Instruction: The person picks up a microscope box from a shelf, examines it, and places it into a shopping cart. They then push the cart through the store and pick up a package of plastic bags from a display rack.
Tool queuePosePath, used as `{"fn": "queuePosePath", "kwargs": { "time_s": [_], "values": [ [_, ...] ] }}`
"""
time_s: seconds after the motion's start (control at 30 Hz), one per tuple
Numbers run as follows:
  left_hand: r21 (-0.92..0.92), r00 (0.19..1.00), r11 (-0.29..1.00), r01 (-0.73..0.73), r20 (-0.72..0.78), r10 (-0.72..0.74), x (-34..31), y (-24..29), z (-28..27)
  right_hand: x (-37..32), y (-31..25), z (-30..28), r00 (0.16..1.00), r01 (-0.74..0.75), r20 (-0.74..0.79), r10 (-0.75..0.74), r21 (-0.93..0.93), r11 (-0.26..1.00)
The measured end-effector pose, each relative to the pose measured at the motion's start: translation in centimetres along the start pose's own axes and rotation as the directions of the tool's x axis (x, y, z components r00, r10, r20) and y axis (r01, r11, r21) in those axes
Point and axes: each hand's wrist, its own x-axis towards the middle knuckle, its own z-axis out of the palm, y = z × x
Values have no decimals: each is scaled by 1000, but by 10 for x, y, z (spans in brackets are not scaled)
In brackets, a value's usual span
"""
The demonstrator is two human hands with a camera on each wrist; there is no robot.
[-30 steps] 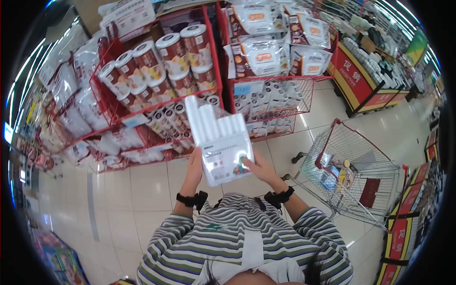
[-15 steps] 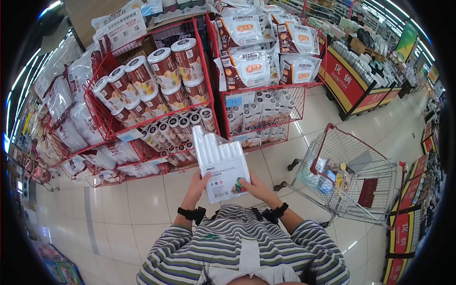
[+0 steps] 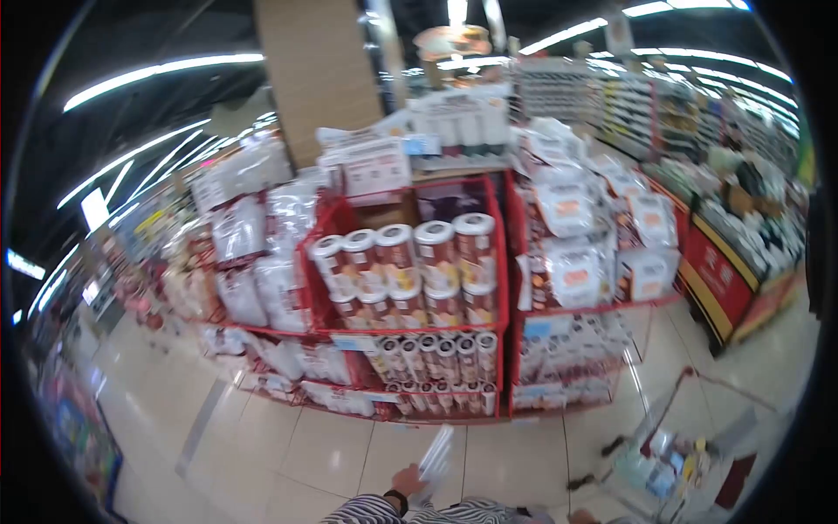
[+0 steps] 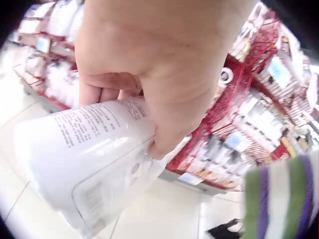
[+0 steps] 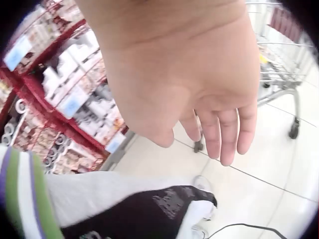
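Note:
My left hand pinches the edge of a white plastic package with printed text, its fingers behind and its thumb on the near face. At the bottom of the head view, that package hangs tilted beside the left hand. In the right wrist view my right hand holds nothing, its fingers loosely extended downward over the floor. Only a blurred part of the right hand shows at the head view's lower edge.
Red wire racks hold brown canisters and bagged packs in front. At the right stands a shopping cart with goods in it. A red and yellow promotion bin is farther right.
The head view has tilted up toward the racks and ceiling. The right hand has let go of the package, which has gone down and turned edge-on in the left hand.

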Motion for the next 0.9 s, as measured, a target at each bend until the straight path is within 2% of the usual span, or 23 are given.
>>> {"fn": "queuePosePath", "kwargs": {
  "time_s": [0.07,0.1,0.17,0.27,0.43,0.57,0.63,0.67,0.7,0.73,0.77,0.8,0.83,0.87,0.9],
  "values": [
    [-53,993,992,116,35,-114,-6,-60,55,62,30,-24,997,56,44,-56,0,998],
    [-92,990,986,142,0,-143,-5,-53,59,101,51,-37,994,91,63,-91,-6,996],
    [-154,986,977,150,-52,-159,-5,-51,59,113,61,-38,994,52,100,-54,18,998],
    [-191,985,974,125,-96,-145,-9,-45,25,101,45,-42,987,-78,149,65,81,994],
    [-216,976,971,102,-166,-140,3,-18,-80,98,-4,-41,940,-287,253,229,224,931],
    [-230,979,968,105,-148,-142,9,4,-115,40,-39,-38,840,-493,413,352,311,813],
    [-230,986,967,107,-99,-133,17,15,-117,-17,-55,-43,750,-620,514,416,326,713],
    [-234,989,966,110,-74,-131,29,41,-116,-44,-60,-49,698,-678,564,441,324,660],
    [-240,990,964,114,-51,-130,27,36,-98,-63,-59,-52,645,-730,610,460,317,605],
    [-249,991,961,119,-30,-130,22,32,-79,-48,-80,-94,592,-789,557,583,253,560],
    [-259,991,957,128,-8,-135,14,26,-59,-42,-86,-112,565,-823,507,650,290,489],
    [-265,990,954,142,14,-143,3,16,-40,-34,-99,-142,592,-805,482,646,311,505],
    [-269,987,950,159,36,-155,-11,3,-22,-49,-81,-123,842,-536,273,464,334,775],
    [-273,985,946,174,55,-166,-27,-11,-5,-47,-91,-138,810,-586,251,530,376,718],
    [-280,982,942,187,70,-175,-43,-26,12,-39,-109,-159,702,-706,236,672,351,615]
  ]
}}
